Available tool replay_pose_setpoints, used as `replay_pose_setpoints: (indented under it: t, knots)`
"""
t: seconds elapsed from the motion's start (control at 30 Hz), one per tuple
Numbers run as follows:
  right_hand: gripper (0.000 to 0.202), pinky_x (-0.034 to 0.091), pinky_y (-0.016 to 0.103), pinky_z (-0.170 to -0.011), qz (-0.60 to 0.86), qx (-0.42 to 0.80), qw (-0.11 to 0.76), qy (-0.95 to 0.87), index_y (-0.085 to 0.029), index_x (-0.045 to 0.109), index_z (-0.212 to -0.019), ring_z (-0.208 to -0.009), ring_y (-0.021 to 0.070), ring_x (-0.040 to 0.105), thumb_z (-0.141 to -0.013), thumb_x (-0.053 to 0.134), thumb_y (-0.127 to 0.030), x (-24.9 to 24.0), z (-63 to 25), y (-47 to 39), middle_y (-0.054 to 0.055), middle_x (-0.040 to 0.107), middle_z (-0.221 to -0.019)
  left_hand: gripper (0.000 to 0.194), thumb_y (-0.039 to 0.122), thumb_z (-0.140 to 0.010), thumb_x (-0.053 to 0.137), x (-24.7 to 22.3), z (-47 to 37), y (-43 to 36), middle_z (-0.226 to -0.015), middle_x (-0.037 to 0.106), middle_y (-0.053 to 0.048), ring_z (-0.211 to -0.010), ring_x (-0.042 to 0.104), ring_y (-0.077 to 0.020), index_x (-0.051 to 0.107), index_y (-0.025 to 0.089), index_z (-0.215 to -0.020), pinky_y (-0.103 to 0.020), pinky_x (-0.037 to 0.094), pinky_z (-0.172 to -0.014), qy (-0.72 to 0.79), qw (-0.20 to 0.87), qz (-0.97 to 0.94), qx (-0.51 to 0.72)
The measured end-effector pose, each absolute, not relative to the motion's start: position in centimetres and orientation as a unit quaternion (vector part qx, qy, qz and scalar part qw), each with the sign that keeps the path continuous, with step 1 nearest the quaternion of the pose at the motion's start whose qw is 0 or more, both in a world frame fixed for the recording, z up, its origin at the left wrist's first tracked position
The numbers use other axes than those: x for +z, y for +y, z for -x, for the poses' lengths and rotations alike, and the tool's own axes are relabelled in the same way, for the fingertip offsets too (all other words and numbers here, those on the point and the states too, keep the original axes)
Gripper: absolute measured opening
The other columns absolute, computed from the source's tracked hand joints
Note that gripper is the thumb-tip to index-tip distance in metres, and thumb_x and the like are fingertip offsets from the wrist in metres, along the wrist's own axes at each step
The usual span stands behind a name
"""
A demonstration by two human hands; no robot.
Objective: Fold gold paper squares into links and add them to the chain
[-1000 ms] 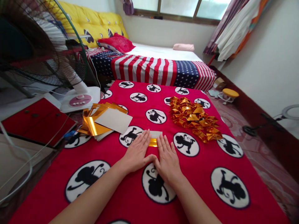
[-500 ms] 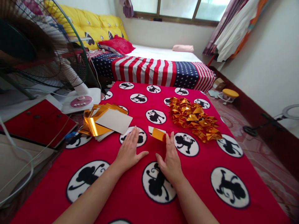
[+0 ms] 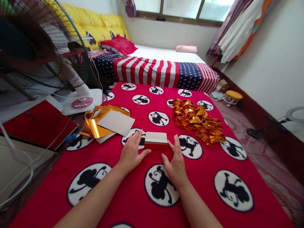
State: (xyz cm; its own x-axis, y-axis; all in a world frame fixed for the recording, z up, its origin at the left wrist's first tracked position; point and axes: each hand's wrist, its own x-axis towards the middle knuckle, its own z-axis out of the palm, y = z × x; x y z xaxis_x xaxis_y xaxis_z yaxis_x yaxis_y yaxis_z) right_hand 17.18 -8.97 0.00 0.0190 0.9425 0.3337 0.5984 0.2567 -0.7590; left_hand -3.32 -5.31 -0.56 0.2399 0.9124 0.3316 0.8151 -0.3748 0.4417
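A small folded piece of paper [image 3: 156,138] lies on the red cloth, its pale side up and a reddish shiny strip along its near edge. My left hand [image 3: 132,151] rests flat just left of it, fingers apart and holding nothing. To its right, my right hand [image 3: 176,163] has its fingers spread, the fingertips close to the paper's right edge; whether they touch it I cannot tell. A stack of gold foil paper sheets [image 3: 95,126], with a pale sheet [image 3: 117,122] on top, lies beyond my left hand. Folded gold foil pieces [image 3: 196,119] are grouped beyond my right hand.
The red cloth [image 3: 201,196] has black monkey figures in white circles. A standing fan [image 3: 83,98] is at the left, beside a red-topped box [image 3: 40,120]. Behind is a bed [image 3: 152,71] with a striped and starred cover. A yellow stool [image 3: 234,95] stands on the right floor.
The folded paper has turned from a slanted position with gold showing to lie straight, pale side up. My right hand's fingers have spread wider.
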Motion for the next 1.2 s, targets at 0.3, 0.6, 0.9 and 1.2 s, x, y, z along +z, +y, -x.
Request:
replay_pose_setpoints:
  t: [0.3, 0.6, 0.9, 1.2]
  knots:
    - [0.053, 0.039, 0.042, -0.110, 0.557, 0.208, 0.451, -0.665, -0.016, 0.040, -0.141, -0.134, 0.0230, 0.044, -0.089, 0.051, -0.019, -0.1, -17.4, -8.5, 0.015, 0.032, -0.154, 0.021, 0.034, -0.082, 0.068, -0.1, 2.8, -4.1, -0.125, 0.060, -0.006, -0.116, 0.056, -0.0256, 0.069, 0.024, -0.100, -0.044, 0.046, -0.101, 0.547, 0.129, -0.756, 0.336]
    - [0.014, 0.046, 0.038, -0.096, 0.633, 0.164, 0.412, -0.635, -0.019, 0.067, -0.087, -0.116, 0.0250, 0.056, -0.086, 0.058, -0.029, 0.0, -17.8, -5.8, 0.012, 0.057, -0.129, 0.012, 0.035, -0.082, 0.068, 0.5, 1.9, -2.8, -0.110, 0.063, -0.005, -0.108, 0.055, -0.0253, 0.073, 0.025, -0.079, -0.045, 0.045, -0.097, 0.583, 0.115, -0.740, 0.315]
    - [0.012, 0.047, 0.031, -0.069, 0.678, 0.119, 0.363, -0.627, -0.021, 0.059, -0.089, -0.080, 0.0171, 0.064, -0.080, 0.062, -0.029, 0.2, -17.3, -5.0, 0.006, 0.060, -0.118, 0.008, 0.022, -0.087, 0.061, 0.9, 0.5, -4.2, -0.106, 0.064, -0.007, -0.101, 0.056, -0.0243, 0.069, 0.020, -0.088, -0.041, 0.046, -0.090, 0.516, 0.014, -0.798, 0.312]
    - [0.020, 0.047, 0.026, -0.067, 0.634, 0.172, 0.391, -0.645, -0.022, 0.066, -0.097, -0.073, 0.0133, 0.060, -0.085, 0.051, -0.017, 0.3, -17.9, -5.5, 0.003, 0.062, -0.107, 0.021, 0.013, -0.089, 0.055, 0.6, 1.2, -3.5, -0.105, 0.068, -0.006, -0.100, 0.059, -0.0219, 0.071, 0.023, -0.098, -0.038, 0.047, -0.086, 0.445, 0.062, -0.847, 0.284]
